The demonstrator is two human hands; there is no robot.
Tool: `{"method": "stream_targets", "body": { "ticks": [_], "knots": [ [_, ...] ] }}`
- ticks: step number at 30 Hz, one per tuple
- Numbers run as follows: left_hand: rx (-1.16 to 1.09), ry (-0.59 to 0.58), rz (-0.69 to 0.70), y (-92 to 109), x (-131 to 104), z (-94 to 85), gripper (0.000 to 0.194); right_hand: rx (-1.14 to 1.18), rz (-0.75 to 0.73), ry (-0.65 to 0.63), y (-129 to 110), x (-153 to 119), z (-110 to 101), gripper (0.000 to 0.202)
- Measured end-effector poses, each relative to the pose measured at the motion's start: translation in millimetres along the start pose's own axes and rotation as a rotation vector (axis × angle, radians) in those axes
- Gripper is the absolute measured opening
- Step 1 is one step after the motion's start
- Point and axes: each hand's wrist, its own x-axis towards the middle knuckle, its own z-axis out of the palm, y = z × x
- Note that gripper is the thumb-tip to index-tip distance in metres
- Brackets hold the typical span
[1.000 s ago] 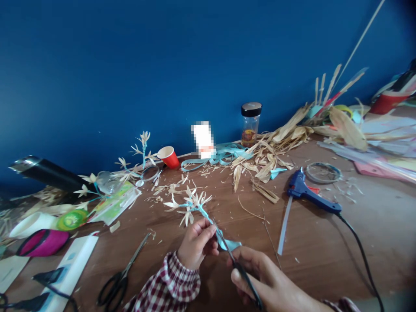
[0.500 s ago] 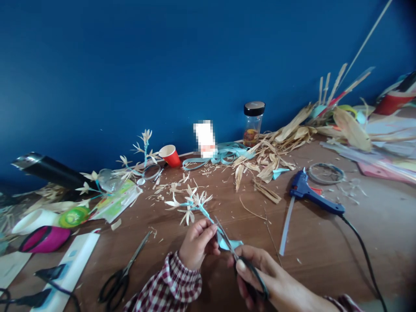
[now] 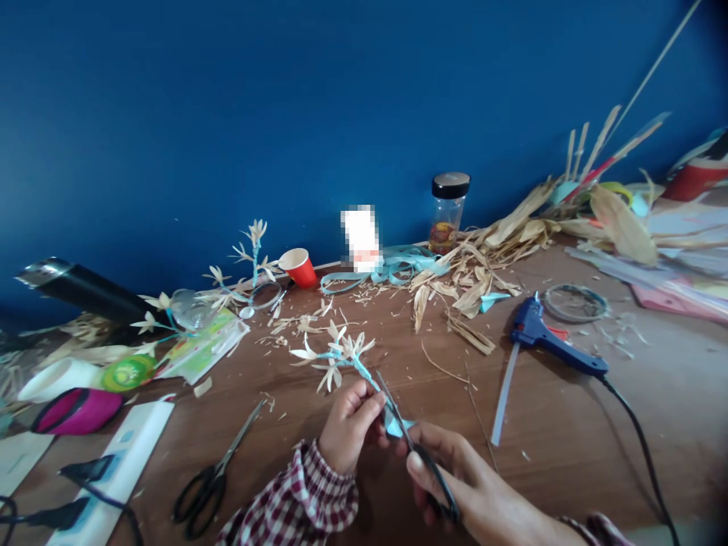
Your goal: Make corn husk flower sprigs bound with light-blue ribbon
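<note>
Flower sprig (image 3: 341, 355) of pale, husk-like petals on a light-blue wrapped stem, pointing up and leftward over the middle of the brown tabletop (image 3: 278, 440). Hard to tell from this angle: touching the wood or just above it. Pinched by the lower stem in the left hand (image 3: 349, 425), with thumb and forefinger pressed together and the other fingers curled beneath, partly hidden.

In the right hand (image 3: 455, 470), black-handled scissors (image 3: 424, 459), gripped by fingers curled round the handles and a bent thumb. Blades aimed up and leftward, tips just beside the left fingertips and the stem; gap between blades too unclear to judge. Behind the blades, between the two hands, a light-blue strip (image 3: 392, 426).

To the left of the checked sleeve (image 3: 318, 485), second scissors (image 3: 218, 472) flat on the wood, and farther left a white power strip (image 3: 145, 425) with black plugs. To the right, a blue glue gun (image 3: 549, 341) beside a wire coil (image 3: 574, 319). Near the wall, a tilted red cup (image 3: 305, 271), a black-lidded jar (image 3: 444, 236) and heaped dry husks (image 3: 483, 246).
</note>
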Motion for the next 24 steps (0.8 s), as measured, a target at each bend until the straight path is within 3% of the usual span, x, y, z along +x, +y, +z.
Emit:
{"method": "stream_targets", "body": {
  "ticks": [13,19,24],
  "knots": [
    [0.040,0.015,0.015,-4.0,1.3,-0.2,0.035,0.031,-0.072,0.053,2.7,3.2,3.3,0.051],
    [0.031,0.061,0.023,-4.1,3.3,-2.4,0.033,-0.034,-0.034,0.027,-3.9,-5.8,1.4,0.048],
    [0.014,0.031,-0.017,0.6,1.5,-0.6,0.036,-0.037,-0.016,0.018,-2.4,-8.5,0.2,0.047]
  ]
}}
